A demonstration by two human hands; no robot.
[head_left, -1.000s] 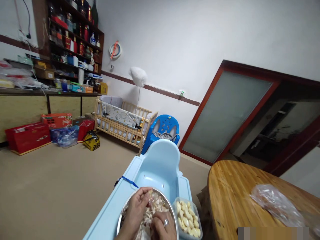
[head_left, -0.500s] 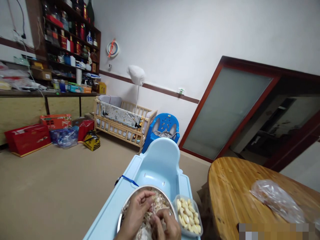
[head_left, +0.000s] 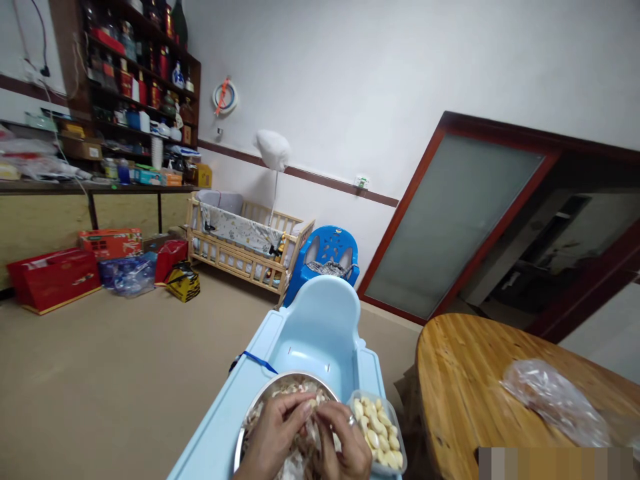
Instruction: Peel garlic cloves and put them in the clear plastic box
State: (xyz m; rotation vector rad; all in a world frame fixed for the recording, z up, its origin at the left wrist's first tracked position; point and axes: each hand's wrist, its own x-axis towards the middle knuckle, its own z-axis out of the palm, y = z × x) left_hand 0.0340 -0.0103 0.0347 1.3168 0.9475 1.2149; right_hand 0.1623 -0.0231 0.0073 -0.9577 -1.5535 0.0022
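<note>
My left hand (head_left: 274, 435) and my right hand (head_left: 344, 440), which wears a ring, meet above a steel bowl (head_left: 289, 380). Their fingertips pinch a small pale garlic clove (head_left: 313, 403), partly hidden by the fingers. The bowl holds a heap of papery garlic skins (head_left: 295, 393) and sits on a light blue plastic baby seat (head_left: 320, 333). Just right of my right hand stands a clear plastic tub (head_left: 390, 417) filled with peeled garlic cloves (head_left: 377, 433).
A wooden table (head_left: 465, 380) with a crumpled plastic bag (head_left: 553, 408) lies to the right. Ahead are a wooden crib (head_left: 240, 250), a blue plastic chair (head_left: 327, 250), and red gift bags (head_left: 55, 280) on the floor.
My hands have drawn closer together above the bowl, with the right hand moving up and to the left. The head view has shifted only slightly.
</note>
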